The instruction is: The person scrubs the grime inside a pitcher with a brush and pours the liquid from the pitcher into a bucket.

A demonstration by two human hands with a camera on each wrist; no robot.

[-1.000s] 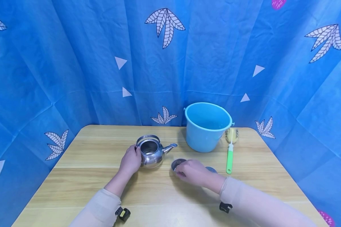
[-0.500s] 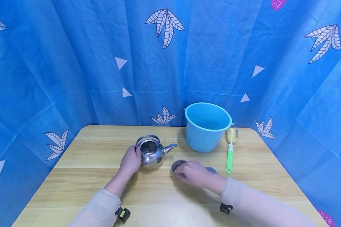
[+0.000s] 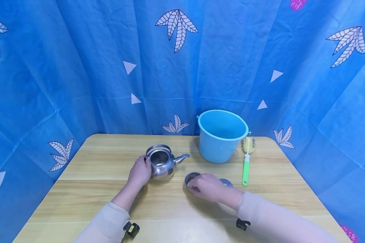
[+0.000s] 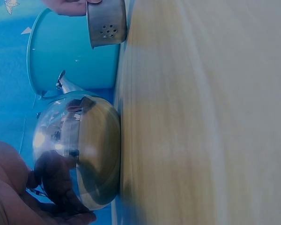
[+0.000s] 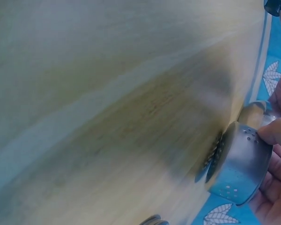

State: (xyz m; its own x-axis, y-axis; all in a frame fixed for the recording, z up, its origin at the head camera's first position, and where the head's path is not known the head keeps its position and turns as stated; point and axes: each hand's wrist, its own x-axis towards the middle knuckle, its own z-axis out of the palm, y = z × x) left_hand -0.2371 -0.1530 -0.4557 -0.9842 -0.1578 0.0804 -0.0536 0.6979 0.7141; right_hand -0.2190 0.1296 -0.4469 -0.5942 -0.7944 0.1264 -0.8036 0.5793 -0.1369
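Note:
A shiny metal kettle (image 3: 162, 170) stands on the table, its top uncovered and its spout to the right. My left hand (image 3: 140, 171) holds it at the left side, thumb up by the rim and fingers along the rounded body, as the left wrist view shows. To the right, my right hand (image 3: 209, 186) pinches the wall of a small metal strainer cup (image 5: 241, 161) with holes in it. The cup is upright, close over the table, with its mouth partly covered by the hand in the head view. A grey round metal piece (image 3: 226, 182) lies half hidden behind that hand.
A light blue bucket (image 3: 217, 148) stands at the back, right of the kettle. Beside it lies a brush (image 3: 245, 172) with a green handle and a yellowish head. Blue patterned curtain (image 3: 182, 67) encloses the wooden table (image 3: 103, 162).
The right hand and the strainer cup have shifted slightly to the right and toward me. The left hand and the kettle have stayed in place.

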